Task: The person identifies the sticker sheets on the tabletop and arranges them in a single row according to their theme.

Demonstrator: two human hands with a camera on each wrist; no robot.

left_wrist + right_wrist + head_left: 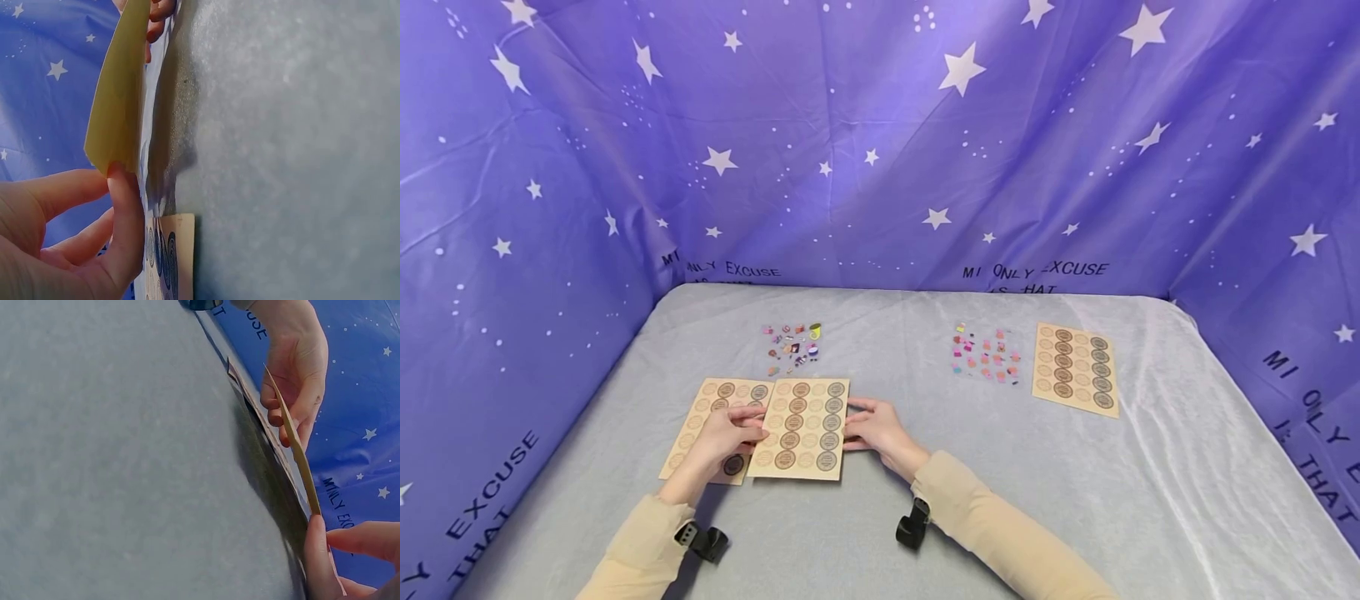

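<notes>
A tan sheet of round seal stickers (pixel 807 425) is held between both hands, its printed face up. At its left edge my left hand (pixel 718 440) pinches it between thumb and fingers; the right hand (pixel 880 433) grips the opposite edge. In the left wrist view the sheet (pixel 119 94) bends slightly and casts a shadow on the cloth. Edge-on in the right wrist view, the same sheet (pixel 295 445) stands a little above the table. A second tan sticker sheet (pixel 688 437) lies under the left hand, partly hidden by it and overlapped by the held one.
Behind the held sheet lies a clear sheet of small colourful stickers (pixel 792 350). Another clear sheet with pinkish stickers (pixel 987 357) is farther right, beside a third tan sticker sheet (pixel 1075 371). Grey cloth (pixel 1150 500) covers the table; purple starry curtains (pixel 880 167) surround it.
</notes>
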